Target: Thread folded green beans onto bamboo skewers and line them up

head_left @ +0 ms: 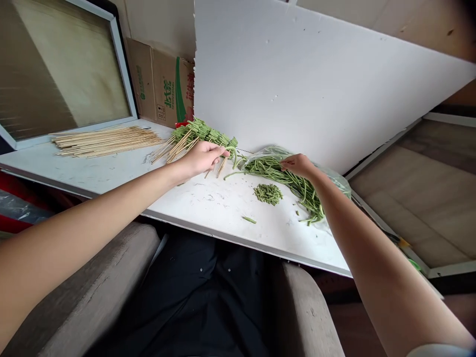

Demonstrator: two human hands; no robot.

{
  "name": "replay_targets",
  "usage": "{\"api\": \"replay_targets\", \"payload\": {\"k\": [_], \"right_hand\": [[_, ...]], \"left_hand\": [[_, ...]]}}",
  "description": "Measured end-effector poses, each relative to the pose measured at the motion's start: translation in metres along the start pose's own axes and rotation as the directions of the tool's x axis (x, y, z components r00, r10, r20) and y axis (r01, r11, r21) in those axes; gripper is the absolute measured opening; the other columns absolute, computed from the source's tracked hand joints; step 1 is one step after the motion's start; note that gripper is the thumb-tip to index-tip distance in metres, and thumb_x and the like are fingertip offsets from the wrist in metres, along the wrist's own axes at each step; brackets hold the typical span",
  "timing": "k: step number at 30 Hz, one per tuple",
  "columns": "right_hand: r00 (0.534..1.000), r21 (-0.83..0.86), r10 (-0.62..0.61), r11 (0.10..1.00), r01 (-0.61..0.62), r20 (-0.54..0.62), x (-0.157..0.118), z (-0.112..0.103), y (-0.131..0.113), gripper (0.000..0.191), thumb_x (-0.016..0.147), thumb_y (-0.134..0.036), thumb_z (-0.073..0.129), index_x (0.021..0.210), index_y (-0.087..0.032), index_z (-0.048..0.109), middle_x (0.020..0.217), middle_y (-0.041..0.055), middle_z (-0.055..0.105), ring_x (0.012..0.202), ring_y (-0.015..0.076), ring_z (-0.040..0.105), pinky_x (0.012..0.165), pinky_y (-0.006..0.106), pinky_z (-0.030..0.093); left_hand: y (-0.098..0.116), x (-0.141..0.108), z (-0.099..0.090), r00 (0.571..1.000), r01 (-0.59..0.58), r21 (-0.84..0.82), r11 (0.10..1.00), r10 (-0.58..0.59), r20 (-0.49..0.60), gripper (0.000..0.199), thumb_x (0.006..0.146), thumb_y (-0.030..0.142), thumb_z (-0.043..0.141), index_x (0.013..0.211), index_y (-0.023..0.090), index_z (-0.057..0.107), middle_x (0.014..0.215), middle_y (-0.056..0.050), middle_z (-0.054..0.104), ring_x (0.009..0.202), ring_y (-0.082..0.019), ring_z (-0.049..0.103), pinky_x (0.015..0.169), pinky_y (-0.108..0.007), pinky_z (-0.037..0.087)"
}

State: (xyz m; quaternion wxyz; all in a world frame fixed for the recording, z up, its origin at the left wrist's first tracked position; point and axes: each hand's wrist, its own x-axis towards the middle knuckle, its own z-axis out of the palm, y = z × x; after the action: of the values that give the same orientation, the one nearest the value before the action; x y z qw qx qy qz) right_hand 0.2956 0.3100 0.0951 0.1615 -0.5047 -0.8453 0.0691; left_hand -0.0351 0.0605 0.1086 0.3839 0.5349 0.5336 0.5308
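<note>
My left hand (204, 157) is closed in a pinch on a long green bean (234, 157), which curves out past the fingertips and hangs toward the table. Just behind that hand lies a stack of bean pieces threaded on skewers (206, 131), with bare stick ends pointing to the front left. My right hand (298, 164) is over a heap of long green beans (273, 171) in a clear plastic bag, fingers pressed together at the beans. Whatever its fingertips hold is too small to make out. Between the hands, nearer me, sits a small pile of cut bean pieces (268, 194).
Bare wooden skewers (107, 141) lie in a bundle on the left of the white table (208, 213). One loose bean piece (249, 219) rests near the front edge. A cardboard box (159, 84) and a white board (297, 79) stand behind.
</note>
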Motion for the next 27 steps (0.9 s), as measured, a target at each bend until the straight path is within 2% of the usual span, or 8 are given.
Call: {"api": "replay_targets", "payload": {"k": [3, 7, 10, 12, 17, 20, 23, 27], "right_hand": [[0.999, 0.164, 0.045, 0.986, -0.039, -0.031, -0.032, -0.026, -0.002, 0.032, 0.094, -0.042, 0.072, 0.097, -0.013, 0.085, 0.088, 0.0117, 0.083, 0.070, 0.0194, 0.068, 0.068, 0.030, 0.050], [0.947, 0.442, 0.066, 0.893, 0.085, -0.315, -0.087, -0.060, -0.015, 0.047, 0.092, -0.055, 0.072, 0.112, -0.014, 0.082, 0.097, 0.0147, 0.083, 0.082, 0.0217, 0.072, 0.076, 0.032, 0.056], [0.884, 0.528, 0.093, 0.829, 0.186, -0.458, -0.131, -0.078, -0.041, 0.051, 0.093, -0.061, 0.071, 0.116, -0.017, 0.081, 0.100, 0.0142, 0.082, 0.087, 0.0234, 0.074, 0.077, 0.034, 0.059], [0.885, 0.534, 0.042, 0.810, 0.241, -0.463, -0.157, -0.084, -0.067, 0.049, 0.096, -0.062, 0.068, 0.118, -0.020, 0.081, 0.104, 0.0133, 0.082, 0.096, 0.0256, 0.075, 0.082, 0.036, 0.061], [0.943, 0.636, -0.218, 0.697, 0.331, -0.252, -0.190, -0.075, -0.135, 0.051, 0.098, -0.061, 0.066, 0.137, -0.028, 0.072, 0.134, 0.0133, 0.074, 0.127, 0.0315, 0.069, 0.101, 0.047, 0.060], [0.888, 0.654, -0.424, 0.624, 0.427, -0.175, -0.194, -0.052, -0.159, 0.066, 0.092, -0.061, 0.074, 0.150, -0.031, 0.061, 0.144, 0.0140, 0.068, 0.133, 0.0333, 0.065, 0.103, 0.051, 0.058], [0.825, 0.651, -0.562, 0.646, 0.398, 0.054, -0.195, -0.029, -0.165, 0.077, 0.081, -0.057, 0.087, 0.149, -0.031, 0.061, 0.125, 0.0117, 0.078, 0.120, 0.0312, 0.071, 0.097, 0.044, 0.060], [0.808, 0.655, -0.503, 0.728, 0.204, 0.307, -0.192, -0.013, -0.153, 0.059, 0.095, -0.056, 0.072, 0.146, -0.027, 0.062, 0.093, 0.0064, 0.080, 0.087, 0.0236, 0.075, 0.067, 0.030, 0.058]], "left_hand": [[0.006, -0.004, -0.004, 0.999, -0.049, 0.028, 0.998, 0.048, 0.015, 0.025, 0.101, 0.035, 0.064, 0.097, 0.012, 0.074, 0.061, 0.005, 0.043, 0.045, -0.007, 0.032, 0.045, -0.022, 0.024], [0.017, -0.017, -0.014, 0.984, -0.177, 0.105, 0.979, 0.176, 0.023, 0.029, 0.101, 0.039, 0.060, 0.099, 0.013, 0.073, 0.061, 0.005, 0.042, 0.049, -0.009, 0.036, 0.049, -0.023, 0.031], [0.030, -0.037, -0.019, 0.939, -0.332, 0.242, 0.912, 0.344, -0.009, 0.034, 0.102, 0.046, 0.058, 0.095, 0.016, 0.072, 0.062, 0.004, 0.046, 0.054, -0.012, 0.042, 0.052, -0.024, 0.035], [0.041, -0.052, -0.019, 0.897, -0.405, 0.339, 0.849, 0.441, -0.034, 0.036, 0.102, 0.049, 0.057, 0.092, 0.017, 0.072, 0.064, 0.003, 0.049, 0.057, -0.013, 0.044, 0.054, -0.025, 0.036], [0.066, -0.075, -0.009, 0.827, -0.458, 0.412, 0.788, 0.547, -0.126, 0.037, 0.102, 0.050, 0.057, 0.099, 0.017, 0.073, 0.074, -0.001, 0.062, 0.065, -0.014, 0.052, 0.056, -0.023, 0.039], [0.075, -0.078, -0.007, 0.804, -0.474, 0.403, 0.782, 0.572, -0.164, 0.037, 0.102, 0.050, 0.058, 0.101, 0.017, 0.074, 0.077, -0.003, 0.065, 0.068, -0.015, 0.056, 0.057, -0.023, 0.040], [0.079, -0.075, -0.015, 0.773, -0.475, 0.412, 0.778, 0.592, -0.227, 0.035, 0.102, 0.048, 0.058, 0.103, 0.016, 0.075, 0.076, -0.002, 0.065, 0.069, -0.015, 0.057, 0.058, -0.022, 0.041], [0.073, -0.066, -0.041, 0.717, -0.476, 0.412, 0.777, 0.614, -0.329, 0.038, 0.101, 0.050, 0.059, 0.107, 0.016, 0.075, 0.077, -0.002, 0.064, 0.068, -0.014, 0.055, 0.058, -0.022, 0.041]]}}
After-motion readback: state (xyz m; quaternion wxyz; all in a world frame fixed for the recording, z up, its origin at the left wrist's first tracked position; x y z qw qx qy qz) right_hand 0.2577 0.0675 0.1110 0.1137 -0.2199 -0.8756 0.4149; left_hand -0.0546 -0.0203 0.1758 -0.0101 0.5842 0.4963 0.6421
